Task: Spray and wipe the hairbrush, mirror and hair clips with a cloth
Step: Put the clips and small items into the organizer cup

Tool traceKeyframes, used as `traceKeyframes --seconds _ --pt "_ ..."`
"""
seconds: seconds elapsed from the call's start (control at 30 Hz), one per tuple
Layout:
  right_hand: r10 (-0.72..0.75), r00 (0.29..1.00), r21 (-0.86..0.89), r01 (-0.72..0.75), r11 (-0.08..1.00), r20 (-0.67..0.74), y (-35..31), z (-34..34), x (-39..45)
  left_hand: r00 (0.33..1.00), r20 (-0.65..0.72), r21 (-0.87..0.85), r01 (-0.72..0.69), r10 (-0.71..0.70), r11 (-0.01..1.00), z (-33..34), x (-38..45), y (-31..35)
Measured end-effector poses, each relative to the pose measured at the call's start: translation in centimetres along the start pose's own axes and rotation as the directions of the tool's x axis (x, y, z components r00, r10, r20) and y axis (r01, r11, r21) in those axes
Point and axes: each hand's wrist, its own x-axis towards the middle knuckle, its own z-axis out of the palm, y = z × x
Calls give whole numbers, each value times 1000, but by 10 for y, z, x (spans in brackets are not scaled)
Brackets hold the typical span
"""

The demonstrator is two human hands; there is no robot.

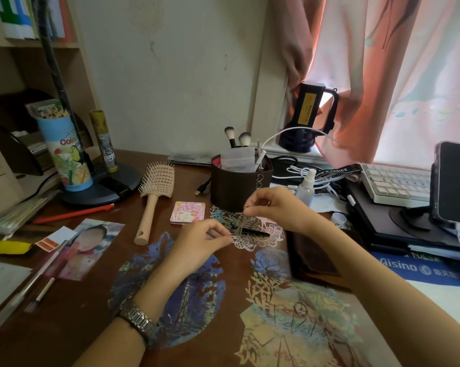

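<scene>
Over the middle of the dark wooden surface (pixel 72 308), both hands work at a small thin hair clip (pixel 240 227). The right hand (pixel 274 207) has its thumb and forefinger pinched on the clip's upper end, the other fingers curled loosely. The left hand (pixel 199 245), with a metal watch (pixel 138 321) on its wrist, pinches the clip's lower end between curled fingertips. Just beneath them a black hair clip (pixel 252 231) lies on a white paper cutout (pixel 263 238). To the left, a beige paddle hairbrush (pixel 154 197) lies bristles up, its handle pointing toward the near side. Between the hairbrush and the hands sits a small square pocket mirror (pixel 188 212) with a pink cartoon cover, closed flat. Just right of the right hand, a small clear spray bottle (pixel 306 186) stands upright beside a dark brown holder (pixel 237 186) with makeup brushes (pixel 237 140). A white keyboard (pixel 395 185) lies at the far right.
</scene>
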Motion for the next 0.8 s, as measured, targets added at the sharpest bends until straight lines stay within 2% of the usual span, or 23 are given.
traceKeyframes --seconds 0.1,0.4,0.8 --pt "-44 995 1 44 999 -84 -4 -18 3 1000 10 3 19 -19 1000 -1 1 -1" --pt "-127 952 -143 90 986 -279 -7 -76 40 999 33 29 42 -43 999 -1 1 -1" --pt "-131 966 -190 88 978 -222 -4 -68 65 998 33 40 46 -47 998 -3 3 2"
